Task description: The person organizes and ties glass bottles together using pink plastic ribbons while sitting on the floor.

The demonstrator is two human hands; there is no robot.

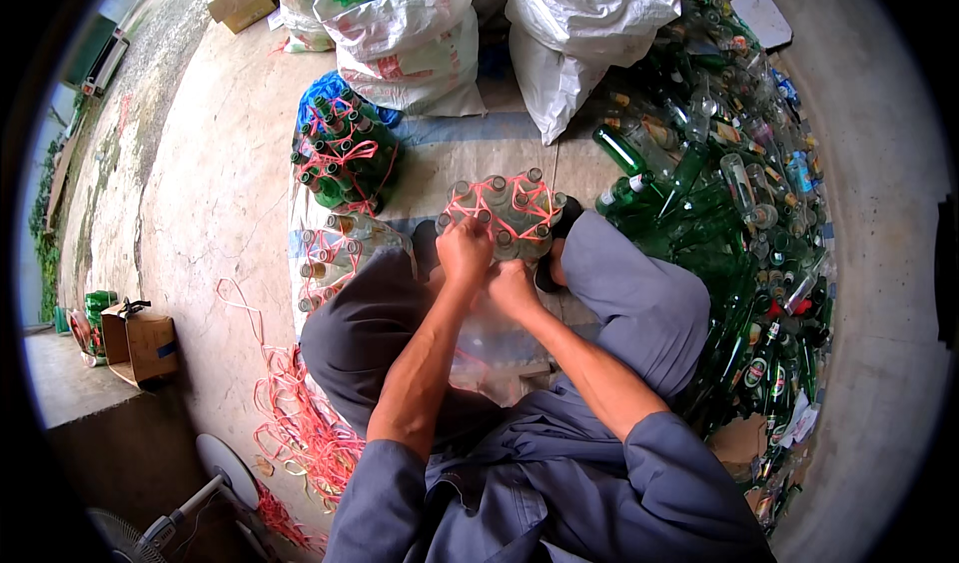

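Clear glass bottles point(517, 222) stand upright in a cluster between my feet, with pink plastic twine point(522, 199) laced around their necks. My left hand point(464, 250) is closed at the near left edge of this cluster, beside a bottle neck; the fingers appear to pinch the twine, though the grip is partly hidden. Just nearer to me and to the right, my right hand point(512, 287) is curled into a fist; what lies inside it cannot be made out. Left of my feet are a laced bundle of green bottles point(348, 151) and another of clear bottles point(330, 256).
Loose green and clear bottles point(697, 203) form a large heap along the right. White woven sacks point(408, 53) stand ahead, one holding green bottles. Tangled pink twine point(300, 413) lies at lower left, near a pedestal fan point(161, 529). A cardboard box point(146, 342) sits farther left.
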